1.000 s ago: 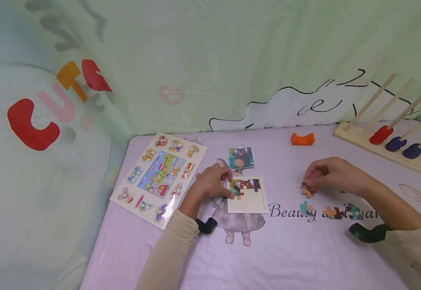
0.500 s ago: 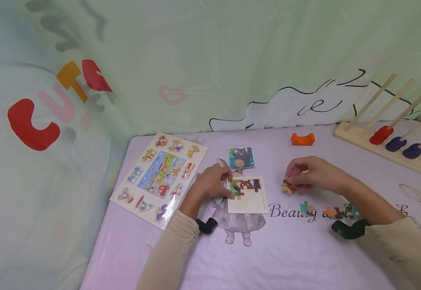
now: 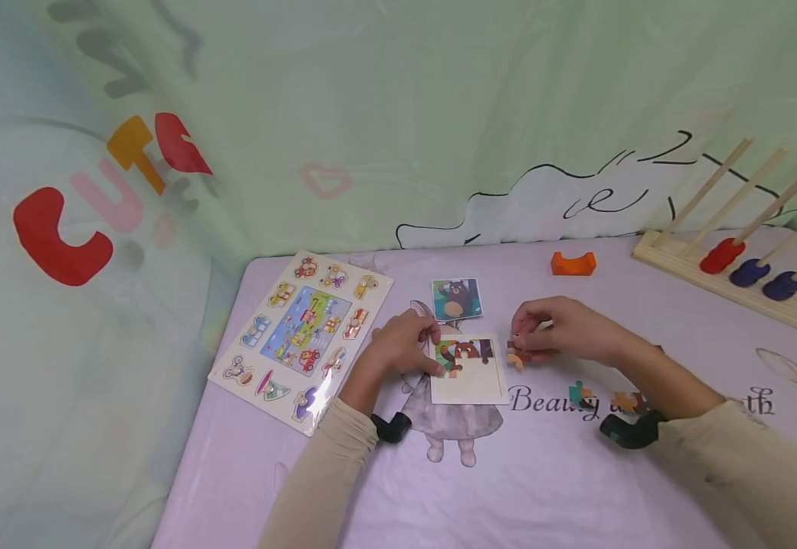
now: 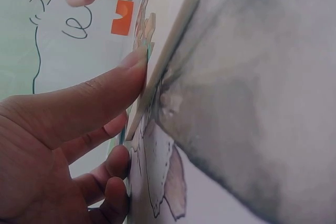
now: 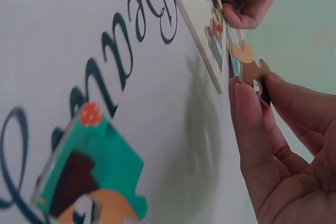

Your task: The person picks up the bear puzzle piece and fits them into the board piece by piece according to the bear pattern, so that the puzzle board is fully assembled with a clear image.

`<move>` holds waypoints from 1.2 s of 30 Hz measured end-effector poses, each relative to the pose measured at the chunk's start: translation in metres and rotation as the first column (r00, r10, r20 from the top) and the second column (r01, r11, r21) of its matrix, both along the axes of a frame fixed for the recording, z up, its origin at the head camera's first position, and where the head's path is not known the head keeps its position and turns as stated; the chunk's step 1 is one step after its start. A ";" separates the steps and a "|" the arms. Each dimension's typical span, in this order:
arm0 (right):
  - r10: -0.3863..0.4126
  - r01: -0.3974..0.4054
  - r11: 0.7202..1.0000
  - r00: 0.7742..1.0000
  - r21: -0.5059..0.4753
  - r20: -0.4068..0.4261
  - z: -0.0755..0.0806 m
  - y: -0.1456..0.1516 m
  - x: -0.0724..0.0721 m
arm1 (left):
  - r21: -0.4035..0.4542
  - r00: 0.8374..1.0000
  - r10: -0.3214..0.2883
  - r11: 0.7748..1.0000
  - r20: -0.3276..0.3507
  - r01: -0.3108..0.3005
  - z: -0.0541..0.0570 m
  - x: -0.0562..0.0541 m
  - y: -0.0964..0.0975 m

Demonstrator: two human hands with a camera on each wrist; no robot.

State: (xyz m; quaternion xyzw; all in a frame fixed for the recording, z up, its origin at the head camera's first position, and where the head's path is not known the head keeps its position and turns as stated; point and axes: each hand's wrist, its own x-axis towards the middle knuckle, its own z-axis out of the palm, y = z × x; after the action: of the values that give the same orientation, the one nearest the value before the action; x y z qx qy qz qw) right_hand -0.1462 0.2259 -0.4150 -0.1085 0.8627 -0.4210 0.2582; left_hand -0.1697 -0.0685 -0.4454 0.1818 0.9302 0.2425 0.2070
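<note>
A small puzzle board (image 3: 478, 387) with a bear picture lies in the middle of the table, fitted pieces along its top and left. My left hand (image 3: 405, 343) holds its left side, the thumb (image 4: 113, 93) pressing on its face and the fingers bent by the edge. Just beyond the right rim, my right hand (image 3: 570, 328) pinches a brown and tan puzzle piece (image 5: 252, 72) between thumb and fingertips. Loose puzzle pieces lie on the tablecloth: a teal one (image 3: 579, 394) and a tan and brown one (image 3: 626, 402), partly behind my right forearm.
Behind the board lies a bear picture card (image 3: 456, 299). A vehicle peg puzzle (image 3: 233, 374) rests on the left. At the back are an orange block (image 3: 573, 264) and, to the right, a wooden rack (image 3: 686, 268) with upright rods and red and blue beads.
My right hand has moved left with the puzzle piece, from above the loose pieces to the board's right edge. My left hand stays on the board.
</note>
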 end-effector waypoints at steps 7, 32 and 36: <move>0.031 -0.031 0.999 1.000 -0.038 -0.004 -0.002 -0.014 -0.001 | 0.002 1.000 0.001 1.000 0.002 -0.001 0.002 0.001 0.000; 0.015 -0.011 0.998 0.998 -0.064 0.063 -0.014 -0.048 -0.002 | -0.010 1.000 -0.008 1.000 0.000 0.008 0.004 0.000 0.000; -0.002 0.003 0.999 1.000 -0.041 0.025 -0.015 -0.054 -0.001 | -0.009 1.000 -0.005 1.000 -0.002 0.005 0.004 0.000 0.000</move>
State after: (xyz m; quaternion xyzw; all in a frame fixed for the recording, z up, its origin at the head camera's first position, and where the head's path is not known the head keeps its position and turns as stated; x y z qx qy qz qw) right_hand -0.1476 0.1724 -0.4303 -0.1074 0.8507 -0.4404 0.2661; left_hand -0.1692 -0.0681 -0.4415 0.1833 0.9310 0.2378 0.2076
